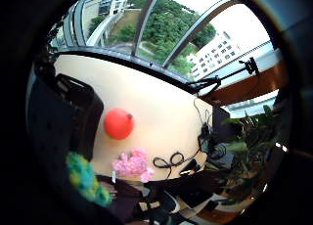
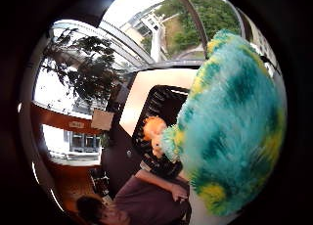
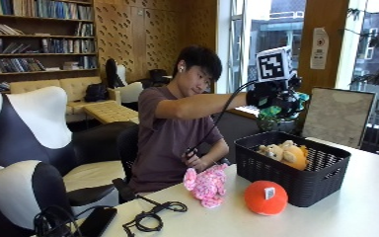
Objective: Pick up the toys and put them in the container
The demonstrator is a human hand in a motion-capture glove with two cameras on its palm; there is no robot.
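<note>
While raised over basket (image 3: 292,170) | R hands (image 3: 273,96) fingers curled, gripping teal plush (image 3: 276,111)

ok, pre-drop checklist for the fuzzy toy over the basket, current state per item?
1. Toy in hand: ok. The gloved right hand holds the teal-and-yellow fuzzy toy in the air.
2. Hand over the basket: ok. The toy hangs above the far end of the black basket.
3. Room in the basket: ok. Only an orange plush lies inside.
4. Grip detail: cannot tell. The fingers are hidden by glove and toy.
5. Toys left on the table: not ok. The pink plush and orange ball are not yet in.
</note>
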